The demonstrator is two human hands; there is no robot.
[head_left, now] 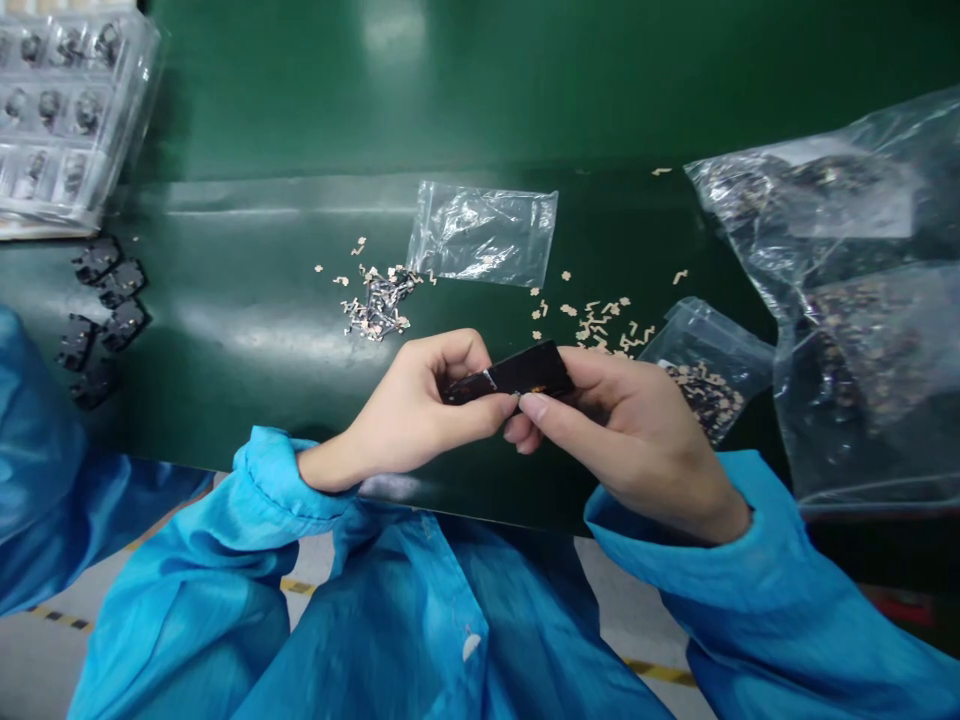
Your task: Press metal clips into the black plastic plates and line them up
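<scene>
A flat black plastic part point(510, 374) with a small metallic glint is held above the green work belt point(262, 120). My left hand point(420, 405) pinches its left end between thumb and fingers. My right hand point(615, 425) grips its right end, and the fingers hide part of it. Small copper-coloured metal pieces point(604, 325) lie scattered just beyond my right hand. A tangled heap of metal pieces point(379, 305) sits beyond my left hand.
A small clear zip bag point(481, 233) lies on the belt. To the right are a bag of small parts point(709, 375) and large plastic bags point(840, 290). A clear tray of components point(64, 115) and several black parts point(101, 320) are at left.
</scene>
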